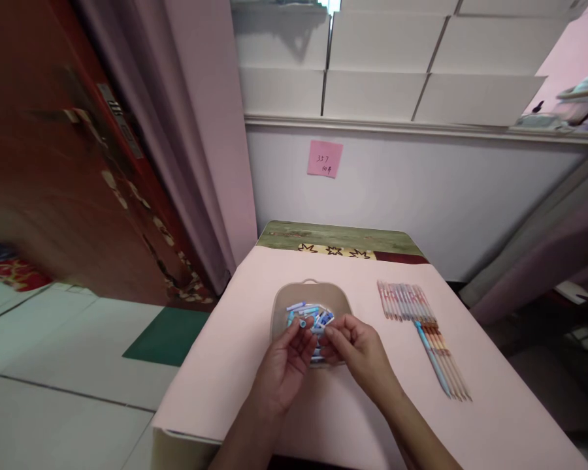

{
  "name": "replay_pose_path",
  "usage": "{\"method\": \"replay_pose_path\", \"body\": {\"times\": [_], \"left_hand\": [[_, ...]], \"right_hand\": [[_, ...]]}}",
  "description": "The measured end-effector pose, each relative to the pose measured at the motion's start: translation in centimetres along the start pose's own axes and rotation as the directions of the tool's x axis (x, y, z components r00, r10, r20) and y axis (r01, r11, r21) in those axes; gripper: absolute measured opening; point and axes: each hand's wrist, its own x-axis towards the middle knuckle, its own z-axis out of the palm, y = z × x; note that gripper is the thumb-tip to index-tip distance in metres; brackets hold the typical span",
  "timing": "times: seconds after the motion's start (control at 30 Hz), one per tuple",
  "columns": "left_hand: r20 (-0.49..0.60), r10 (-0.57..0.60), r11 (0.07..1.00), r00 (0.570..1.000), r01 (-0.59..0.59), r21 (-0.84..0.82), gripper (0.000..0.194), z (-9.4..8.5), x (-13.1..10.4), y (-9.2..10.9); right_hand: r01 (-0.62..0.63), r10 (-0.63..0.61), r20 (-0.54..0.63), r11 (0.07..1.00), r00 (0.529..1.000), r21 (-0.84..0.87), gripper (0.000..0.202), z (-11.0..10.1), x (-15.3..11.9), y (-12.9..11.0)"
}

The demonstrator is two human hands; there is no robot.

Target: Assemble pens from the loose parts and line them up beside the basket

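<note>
A: Under both hands, beige tray of blue pen caps. Left hand pinches one cap; right hand, fingers narrowed, grip unclear.

B: Pens lie right of right hand. Keep the pinch near the cap's end, I'd judge.

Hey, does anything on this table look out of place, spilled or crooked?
Mostly tidy. The blue caps sit inside the tray under both hands. One oddity: a blue pen lies slanted across the otherwise neat pen row.

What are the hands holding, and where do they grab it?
Both hands, left hand and right hand, pinch small blue pieces over the tray; exactly where cannot be told.
</note>
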Motion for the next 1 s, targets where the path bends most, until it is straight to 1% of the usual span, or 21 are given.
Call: {"method": "replay_pose_path", "body": {"times": [0.07,0.13,0.23,0.33,0.43,0.53,0.6,0.67,0.73,0.77,0.83,0.87,0.93,1.0], "left_hand": [[0.033,-0.029,0.999,0.999,0.028,0.017,0.009,-0.2,-0.2,-0.1],[0.077,-0.037,0.998,0.996,0.032,0.056,0.011,-0.5,-0.5,-0.4],[0.105,0.006,0.993,0.994,-0.019,0.119,0.011,-1.0,-0.9,-1.1],[0.117,0.054,0.983,0.992,-0.073,0.168,0.017,-1.4,-1.3,-2.0],[0.103,0.051,0.982,0.993,-0.069,0.175,0.018,-1.8,-1.6,-2.9],[0.038,-0.001,0.989,0.999,-0.005,0.148,0.013,-2.1,-1.8,-3.2],[-0.025,-0.063,0.991,0.998,0.066,0.117,0.009,-2.2,-1.9,-2.6],[-0.068,-0.092,0.993,0.993,0.096,0.070,0.006,-2.2,-1.9,-1.2],[-0.079,-0.024,1.000,0.997,0.025,0.017,0.007,-2.1,-2.0,0.6],[-0.080,0.014,1.000,0.997,-0.015,-0.012,0.008,-2.1,-1.9,1.5],[-0.070,0.074,0.996,0.995,-0.078,-0.050,0.009,-2.1,-1.9,3.1],[-0.065,0.092,0.994,0.994,-0.096,-0.058,0.009,-2.2,-1.9,3.6],[-0.057,0.104,0.993,0.993,-0.107,-0.055,0.011,-2.3,-1.8,4.1],[-0.065,0.097,0.994,0.993,-0.100,-0.037,0.011,-2.6,-1.7,4.1]], "right_hand": [[0.089,-0.087,0.020,0.983,0.996,-0.160,0.026,0.2,-0.8,-0.8],[0.135,-0.125,0.053,0.955,0.991,-0.266,0.023,0.5,-1.3,-1.2],[0.136,-0.119,0.067,0.922,0.991,-0.363,0.021,0.7,-1.5,-1.2],[0.121,-0.104,0.062,0.893,0.993,-0.433,0.020,0.6,-1.6,-0.7],[0.139,-0.127,0.060,0.825,0.990,-0.548,0.020,0.6,-1.6,-0.3],[0.154,-0.185,0.025,0.726,0.982,-0.670,0.022,0.5,-1.5,0.0],[0.149,-0.217,-0.007,0.694,0.976,-0.704,0.024,0.2,-1.2,0.1],[0.158,-0.244,-0.028,0.706,0.969,-0.690,0.027,-0.4,-0.5,0.0],[0.171,-0.279,-0.052,0.715,0.959,-0.678,0.027,-1.4,0.5,-0.3],[0.169,-0.299,-0.069,0.699,0.952,-0.695,0.025,-1.9,1.1,-0.5],[0.156,-0.315,-0.061,0.620,0.947,-0.769,0.017,-2.8,2.6,-0.9],[0.159,-0.313,-0.031,0.562,0.949,-0.812,0.013,-3.1,3.4,-1.0],[0.202,-0.278,0.080,0.444,0.957,-0.873,0.011,-3.1,5.1,-0.8],[0.270,-0.166,0.224,0.350,0.960,-0.897,0.014,-2.4,6.7,-0.2]]}}
